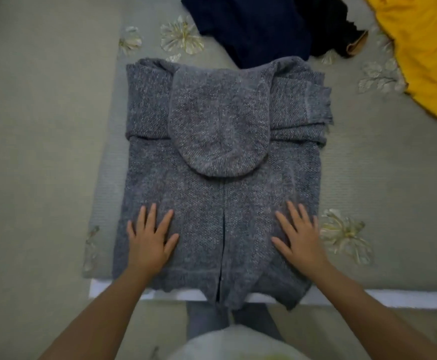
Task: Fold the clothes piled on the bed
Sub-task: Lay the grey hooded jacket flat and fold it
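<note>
Both hands: your left hand (148,239) and right hand (300,236) lie flat, fingers spread, pressing and gripping nothing
Hem: overhangs the near edge of the bed (43,152); draw it up evenly
Grey hooded cardigan (220,203): sleeves crossed, hood folded down; keep it square
Pile: navy garment (253,27) and yellow garment (425,53) wait beyond

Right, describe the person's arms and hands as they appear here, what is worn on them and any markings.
Both forearms come into view bare from the bottom corners: no sleeves show anywhere along them. The left hand and the right hand wear no gloves, and no rings, watch or bracelets can be seen. No marks show on them, though the picture is soft. Nails look short and unpainted.
</note>
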A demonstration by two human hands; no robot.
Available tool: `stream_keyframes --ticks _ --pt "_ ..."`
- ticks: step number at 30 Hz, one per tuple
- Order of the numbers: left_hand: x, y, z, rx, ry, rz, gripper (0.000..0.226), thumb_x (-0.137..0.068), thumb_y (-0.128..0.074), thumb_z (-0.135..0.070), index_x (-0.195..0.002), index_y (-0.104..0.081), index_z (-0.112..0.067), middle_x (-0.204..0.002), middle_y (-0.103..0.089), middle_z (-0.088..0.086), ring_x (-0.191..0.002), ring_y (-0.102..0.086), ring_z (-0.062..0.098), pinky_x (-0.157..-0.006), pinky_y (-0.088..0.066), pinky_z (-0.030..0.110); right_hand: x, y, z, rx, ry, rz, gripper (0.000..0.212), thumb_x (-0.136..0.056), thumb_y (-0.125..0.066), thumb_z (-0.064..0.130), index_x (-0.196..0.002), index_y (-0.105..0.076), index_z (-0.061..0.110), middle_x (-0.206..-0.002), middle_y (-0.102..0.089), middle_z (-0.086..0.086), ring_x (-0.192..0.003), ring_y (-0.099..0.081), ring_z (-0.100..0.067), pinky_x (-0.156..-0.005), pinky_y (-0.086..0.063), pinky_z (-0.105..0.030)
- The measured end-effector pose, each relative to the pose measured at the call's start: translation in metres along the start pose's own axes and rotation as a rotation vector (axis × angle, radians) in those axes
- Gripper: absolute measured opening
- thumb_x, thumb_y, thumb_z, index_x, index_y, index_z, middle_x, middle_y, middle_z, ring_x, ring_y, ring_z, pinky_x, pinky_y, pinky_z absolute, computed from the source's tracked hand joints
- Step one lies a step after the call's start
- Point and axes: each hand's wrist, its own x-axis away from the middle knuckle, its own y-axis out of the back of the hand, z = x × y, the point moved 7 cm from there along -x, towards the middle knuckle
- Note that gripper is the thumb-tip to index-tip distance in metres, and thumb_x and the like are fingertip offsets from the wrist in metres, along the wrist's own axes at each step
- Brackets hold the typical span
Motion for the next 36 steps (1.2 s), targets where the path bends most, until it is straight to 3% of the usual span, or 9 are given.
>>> stream_keyframes --ticks 3,6,8,13,16,20,28,32,36 --pt "0.052 -0.022 0.036 0.232 0.315 -0.026 0.101 -0.074 -0.003 -0.081 -0.137 -0.042 -0.012 -0.144 -0.028 0.03 -0.13 -0.026 0.051 -0.099 -0.024 0.065 0.062 -0.04 -0.035 -0.156 -0.236 -0.06 0.074 -0.088 -0.033 0.061 -0.131 -0.045 0.003 -0.133 -0.039 -0.038 -0.122 -0.037 -0.051 -0.088 -0.037 -0.064" --pt "0.084 -0.036 0.053 0.326 0.5 -0.082 0.087 -0.079 -0.044 -0.067 -0.144 -0.026 -0.013 -0.147 -0.016 0.031 -0.134 -0.019 0.046 -0.105 -0.024 0.057 0.099 -0.059 -0.034 -0.339 -0.462 -0.105 0.073 -0.077 -0.07 0.038 -0.134 -0.043 0.0 -0.136 -0.033 -0.038 -0.125 -0.034 -0.053 -0.098 -0.033 -0.058" --pt "0.089 -0.039 0.056 0.391 0.54 -0.122 0.081 -0.082 -0.062 -0.042 -0.146 -0.021 -0.014 -0.146 -0.016 0.03 -0.135 -0.017 0.043 -0.107 -0.023 0.052 0.103 -0.058 -0.024 -0.458 -0.529 -0.189 0.068 -0.079 -0.07 0.026 -0.135 -0.041 0.0 -0.131 -0.041 -0.035 -0.121 -0.038 -0.048 -0.099 -0.032 -0.049" --pt "0.079 -0.035 0.055 0.593 0.553 -0.207 0.078 -0.083 -0.062 -0.039 -0.146 -0.017 -0.024 -0.137 -0.04 0.023 -0.123 -0.04 0.04 -0.098 -0.037 0.047 0.085 -0.049 -0.005 -0.699 -0.637 -0.293 0.053 -0.093 -0.05 0.018 -0.141 -0.03 0.008 -0.135 -0.044 -0.022 -0.122 -0.041 -0.036 -0.098 -0.034 -0.04" --pt "0.082 -0.028 0.058 0.418 0.44 -0.131 0.072 -0.086 -0.059 -0.039 -0.145 -0.021 -0.024 -0.132 -0.05 0.018 -0.114 -0.05 0.038 -0.087 -0.043 0.043 0.091 -0.038 -0.012 -0.515 -0.461 -0.252 0.052 -0.094 -0.049 0.021 -0.141 -0.032 0.011 -0.123 -0.052 -0.024 -0.111 -0.05 -0.037 -0.088 -0.041 -0.041" --pt "0.09 -0.031 0.079 0.043 0.371 0.082 0.075 -0.086 -0.051 -0.05 -0.146 -0.009 -0.034 -0.127 -0.051 0.017 -0.11 -0.053 0.034 -0.084 -0.045 0.041 0.112 -0.037 -0.056 -0.275 -0.514 -0.141 0.056 -0.093 -0.048 0.03 -0.144 -0.027 0.017 -0.117 -0.048 -0.028 -0.1 -0.051 -0.039 -0.076 -0.04 -0.039" --pt "0.101 -0.042 0.07 0.101 0.411 -0.009 0.074 -0.088 -0.057 -0.036 -0.147 -0.013 -0.027 -0.13 -0.035 0.023 -0.114 -0.043 0.038 -0.088 -0.041 0.043 0.123 -0.053 -0.053 -0.26 -0.555 -0.351 0.049 -0.086 -0.057 0.006 -0.133 -0.045 0.008 -0.116 -0.047 -0.03 -0.1 -0.049 -0.043 -0.084 -0.041 -0.045" --pt "0.105 -0.046 0.05 -0.047 0.321 -0.098 0.08 -0.081 -0.064 -0.041 -0.146 -0.021 -0.02 -0.149 -0.013 0.022 -0.137 -0.013 0.035 -0.107 -0.018 0.048 0.124 -0.051 -0.013 0.022 -0.152 -0.586 0.05 -0.072 -0.067 0.023 -0.117 -0.052 0.008 -0.117 -0.05 -0.029 -0.103 -0.05 -0.044 -0.081 -0.043 -0.058" --pt "0.108 -0.056 0.005 -0.127 -0.115 -0.274 0.084 -0.046 -0.09 -0.028 -0.12 -0.056 -0.009 -0.119 -0.056 0.027 -0.114 -0.04 0.034 -0.084 -0.044 0.058 0.124 -0.071 0.031 0.184 0.305 -0.544 0.061 -0.063 -0.068 0.041 -0.114 -0.046 0.019 -0.123 -0.041 -0.013 -0.112 -0.039 -0.03 -0.094 -0.028 -0.048"
